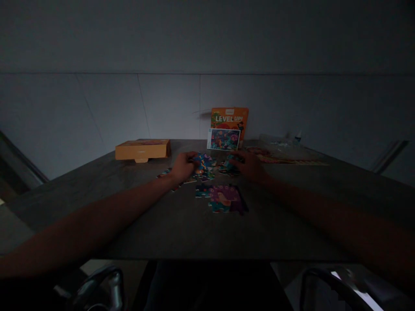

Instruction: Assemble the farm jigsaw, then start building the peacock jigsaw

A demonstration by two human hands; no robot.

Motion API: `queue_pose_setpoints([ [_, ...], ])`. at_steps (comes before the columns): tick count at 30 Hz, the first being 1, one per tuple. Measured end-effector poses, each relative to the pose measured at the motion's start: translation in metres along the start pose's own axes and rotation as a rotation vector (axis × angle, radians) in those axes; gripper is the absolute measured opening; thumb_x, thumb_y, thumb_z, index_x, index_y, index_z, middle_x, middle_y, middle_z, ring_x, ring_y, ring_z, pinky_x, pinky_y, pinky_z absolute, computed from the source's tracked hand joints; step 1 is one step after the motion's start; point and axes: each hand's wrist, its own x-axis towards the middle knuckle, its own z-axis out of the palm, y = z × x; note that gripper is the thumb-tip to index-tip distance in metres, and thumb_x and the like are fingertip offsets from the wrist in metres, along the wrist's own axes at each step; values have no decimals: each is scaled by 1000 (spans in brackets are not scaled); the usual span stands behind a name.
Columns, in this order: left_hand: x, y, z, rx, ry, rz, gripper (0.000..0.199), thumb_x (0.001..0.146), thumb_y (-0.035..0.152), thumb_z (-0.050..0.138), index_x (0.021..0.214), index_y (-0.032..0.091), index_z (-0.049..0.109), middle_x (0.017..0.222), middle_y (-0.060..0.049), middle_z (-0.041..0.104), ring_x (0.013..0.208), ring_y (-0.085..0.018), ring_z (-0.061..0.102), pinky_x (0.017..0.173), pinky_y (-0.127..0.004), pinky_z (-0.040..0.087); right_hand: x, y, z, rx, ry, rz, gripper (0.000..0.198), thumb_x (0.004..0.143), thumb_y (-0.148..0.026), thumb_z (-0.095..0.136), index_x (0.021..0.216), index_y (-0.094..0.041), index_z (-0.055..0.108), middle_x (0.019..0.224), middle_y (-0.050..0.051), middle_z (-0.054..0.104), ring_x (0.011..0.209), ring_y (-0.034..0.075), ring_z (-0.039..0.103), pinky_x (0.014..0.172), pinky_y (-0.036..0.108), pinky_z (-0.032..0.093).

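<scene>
Over the middle of the table, my left hand [184,166] is closed, its fingers and thumb pinching at a blue and orange puzzle piece [202,161] beside the loose pile. Across from it, my right hand [249,165] has its fingers curled on a teal puzzle piece [231,160] at the pile's right side. Several more loose pieces [207,175] lie between and under the hands, some partly hidden by the left wrist. Closer to me sits a joined section of puzzle [226,198], purple with a pale bird-like shape. Dim light blurs the fingertips.
A small reference picture [223,139] leans against an orange "LEVEL UP!" box [229,116] at the back. An orange box tray [142,150] lies back left. Clear plastic packaging [282,147] and a small bottle [298,136] are back right. The grey table [155,233] meets a wall.
</scene>
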Motion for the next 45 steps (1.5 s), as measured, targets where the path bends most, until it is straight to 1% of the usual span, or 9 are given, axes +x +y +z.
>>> queue_pose_setpoints([
  [7,15,-7,-21,409,80,46,47,78,9,50,119,14,72,98,-8,77,84,-21,71,79,-29,56,4,7,0,-132,38,107,29,85,-26,68,111,-16,76,103,10,78,94,24,71,83,34,54],
  [12,19,-15,-29,615,58,88,47,78,11,62,123,18,70,100,-9,77,101,-27,66,100,-40,48,5,22,5,-200,-47,137,24,85,-25,69,106,-16,78,102,10,78,92,23,72,83,33,53],
  [16,21,-16,-30,706,35,130,43,80,16,67,123,18,68,103,-13,75,113,-35,57,104,-54,40,6,33,9,-251,-5,73,24,79,-24,76,101,-17,78,99,13,76,96,28,70,88,41,53],
  [21,15,-6,-25,678,-51,311,34,85,23,68,118,20,69,100,-9,73,106,-30,57,98,-46,43,2,20,5,-209,82,-97,23,81,-27,75,102,-18,77,105,12,74,105,29,66,99,46,48],
  [27,2,3,-7,463,-247,572,18,89,26,67,105,19,71,100,-8,72,101,-24,61,91,-35,48,-16,-23,8,141,-137,-247,29,87,-33,69,110,-18,74,103,7,77,91,22,71,82,34,53],
  [32,-1,5,-3,325,-336,511,20,90,25,62,105,15,71,100,-8,73,91,-20,67,85,-32,51,-19,-33,12,164,-211,-237,16,87,-24,65,96,-18,77,94,5,78,85,20,71,80,32,52],
  [36,3,-1,-8,346,-368,476,31,86,15,57,114,16,70,109,-9,72,101,-22,67,92,-35,52,-16,-26,11,121,-174,-186,18,86,-22,65,99,-18,77,94,6,78,85,21,72,78,33,53],
  [40,10,-14,-12,472,-306,482,39,81,11,58,118,16,69,115,-12,68,108,-25,64,98,-38,51,-16,-21,11,86,-186,-175,37,88,-22,62,123,-16,70,104,10,78,90,24,73,81,37,54],
  [45,13,-13,-18,730,-108,496,38,79,10,61,115,16,71,116,-15,63,112,-32,58,102,-48,47,-16,-20,9,39,-210,-265,33,88,-20,60,118,-20,74,114,9,76,101,25,71,91,39,53],
])
